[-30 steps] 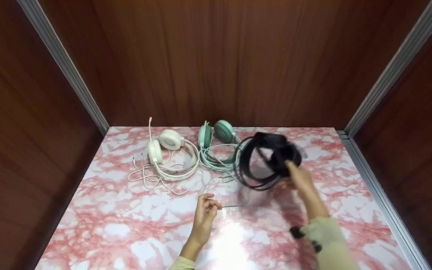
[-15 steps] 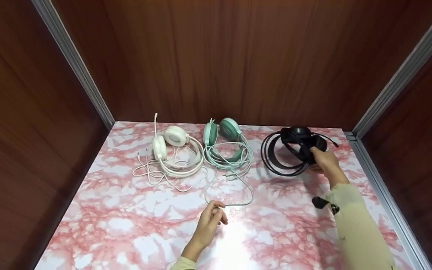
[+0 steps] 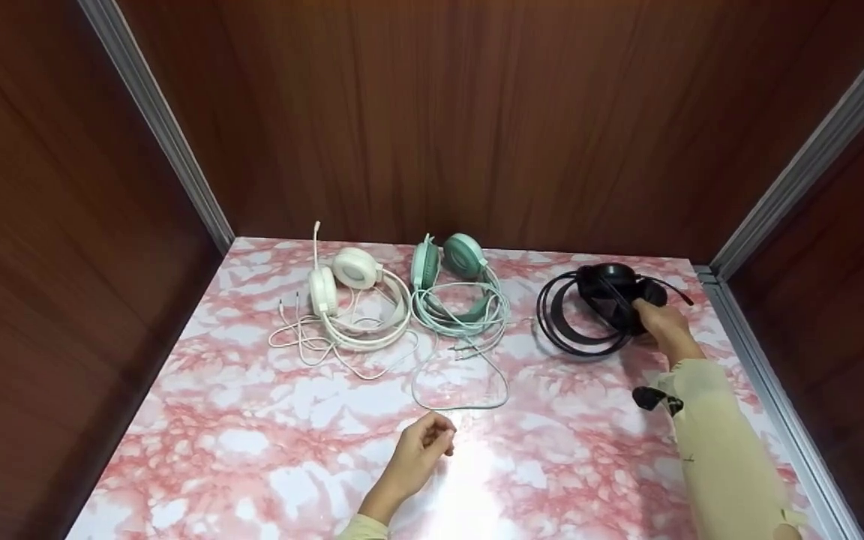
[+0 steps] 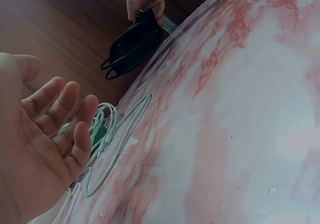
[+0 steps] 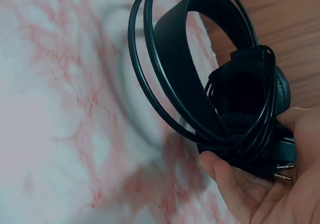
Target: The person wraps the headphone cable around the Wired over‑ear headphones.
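A black headset (image 3: pixel 589 341) with a boom microphone is at the right of the table, its cable bundled about the earcups. My right hand (image 3: pixel 663 326) grips it by the near earcup; in the right wrist view the thumb and fingers (image 5: pixel 227 184) close round the earcup and cable, with metal plugs beside the palm. My left hand (image 3: pixel 418 454) holds nothing, fingers loosely curled, over the table's front middle. In the left wrist view its palm (image 4: pixel 35 159) faces up. Just beyond it lies the cable loop of a mint green headset (image 3: pixel 466 255).
A white headset (image 3: pixel 357 266) with its microphone raised lies left of the green one, its cable loose in front. The pink and white marbled table (image 3: pixel 252 450) is bounded by brown wooden panels (image 3: pixel 432 112) and a metal rail (image 3: pixel 762 375) at the right.
My right hand has carried the black headset rightward, away from the green headset, and slightly lower. My left hand has drawn back a little from the green cable, its fingers more curled.
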A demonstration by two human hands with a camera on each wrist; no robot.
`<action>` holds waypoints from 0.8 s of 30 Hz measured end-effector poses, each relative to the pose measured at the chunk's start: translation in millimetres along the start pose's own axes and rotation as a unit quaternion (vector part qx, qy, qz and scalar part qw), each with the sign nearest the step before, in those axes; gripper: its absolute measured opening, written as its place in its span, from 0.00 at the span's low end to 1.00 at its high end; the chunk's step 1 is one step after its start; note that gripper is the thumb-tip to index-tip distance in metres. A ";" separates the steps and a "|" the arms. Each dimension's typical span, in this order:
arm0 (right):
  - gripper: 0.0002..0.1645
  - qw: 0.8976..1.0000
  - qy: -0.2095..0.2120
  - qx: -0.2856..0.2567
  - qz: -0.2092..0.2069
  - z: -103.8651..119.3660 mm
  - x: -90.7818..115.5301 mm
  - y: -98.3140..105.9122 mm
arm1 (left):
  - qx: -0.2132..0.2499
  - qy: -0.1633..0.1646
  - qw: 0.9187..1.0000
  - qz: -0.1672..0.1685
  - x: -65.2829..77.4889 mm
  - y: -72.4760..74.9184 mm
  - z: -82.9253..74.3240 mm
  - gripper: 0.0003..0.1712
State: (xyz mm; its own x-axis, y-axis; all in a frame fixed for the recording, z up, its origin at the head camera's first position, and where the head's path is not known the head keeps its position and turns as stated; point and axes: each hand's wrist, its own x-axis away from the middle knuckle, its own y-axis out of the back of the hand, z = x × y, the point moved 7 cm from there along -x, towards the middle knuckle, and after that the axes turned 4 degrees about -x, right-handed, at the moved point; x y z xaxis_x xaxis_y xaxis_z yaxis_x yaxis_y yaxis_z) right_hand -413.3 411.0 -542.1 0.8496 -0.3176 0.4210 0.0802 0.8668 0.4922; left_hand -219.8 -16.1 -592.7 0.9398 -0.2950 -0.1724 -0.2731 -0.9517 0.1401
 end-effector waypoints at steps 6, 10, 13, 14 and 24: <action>0.46 0.998 0.009 0.064 -0.002 -11.2 -2.5 -1.5 | -0.005 0.018 1.000 0.004 6.6 0.0 -21.0 0.04; 0.49 0.998 -0.004 0.060 -0.002 -22.9 -6.0 -2.7 | -0.010 0.035 0.999 0.007 6.8 -2.1 -8.0 0.06; 0.53 0.999 -0.013 0.049 -0.002 -26.3 -6.7 -3.2 | -0.019 0.039 0.999 0.003 3.6 -2.3 9.2 0.09; 0.54 0.999 -0.015 0.046 0.000 -26.1 -6.4 -3.8 | -0.020 0.038 0.999 0.001 2.9 -1.7 11.0 0.10; 0.65 0.993 0.004 0.114 0.003 -14.6 9.2 -0.4 | -0.044 0.004 0.999 -0.023 -5.8 24.1 -15.4 0.06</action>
State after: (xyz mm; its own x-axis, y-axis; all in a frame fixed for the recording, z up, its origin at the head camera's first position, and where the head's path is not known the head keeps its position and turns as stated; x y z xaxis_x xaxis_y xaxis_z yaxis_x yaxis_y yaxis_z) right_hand -397.8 413.4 -549.6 0.8538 -0.3084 0.4194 -0.0452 0.7586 0.6499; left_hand -228.6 -36.0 -573.3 0.9526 -0.2504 -0.1729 -0.2110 -0.9530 0.2176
